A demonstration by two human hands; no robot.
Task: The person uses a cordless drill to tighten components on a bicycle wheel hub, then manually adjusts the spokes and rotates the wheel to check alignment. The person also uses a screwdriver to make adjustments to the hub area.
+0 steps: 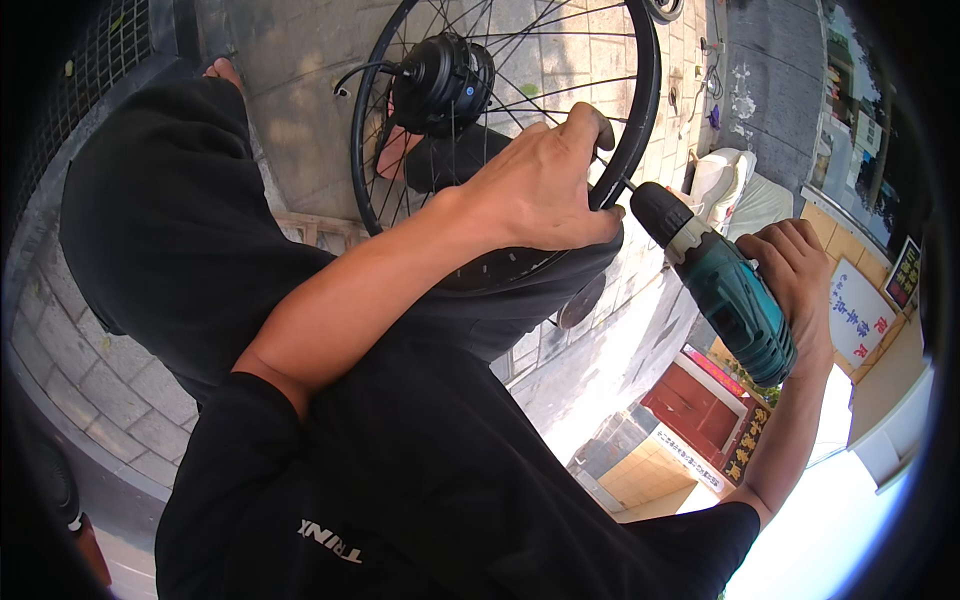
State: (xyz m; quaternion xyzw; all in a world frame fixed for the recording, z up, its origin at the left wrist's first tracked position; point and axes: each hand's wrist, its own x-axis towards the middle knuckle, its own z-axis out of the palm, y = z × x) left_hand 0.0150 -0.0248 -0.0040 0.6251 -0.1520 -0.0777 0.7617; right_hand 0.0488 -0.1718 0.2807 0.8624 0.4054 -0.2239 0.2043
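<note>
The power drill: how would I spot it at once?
Find the big spoked wheel at the top of the view. To its lower right, the right hand holds the power drill. Its teal body sets it apart from the wheel's black hub.

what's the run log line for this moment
left hand: grips wheel rim | right hand: holds teal drill | drill bit: at rim

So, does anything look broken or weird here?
Nothing looks clearly broken. One odd bit: a thin black cable sticks out from the hub of the wheel, its end seemingly plugged into nothing. Pale blotches also mark the grey pavement at the upper right, but I can't tell if something spilled.
</note>
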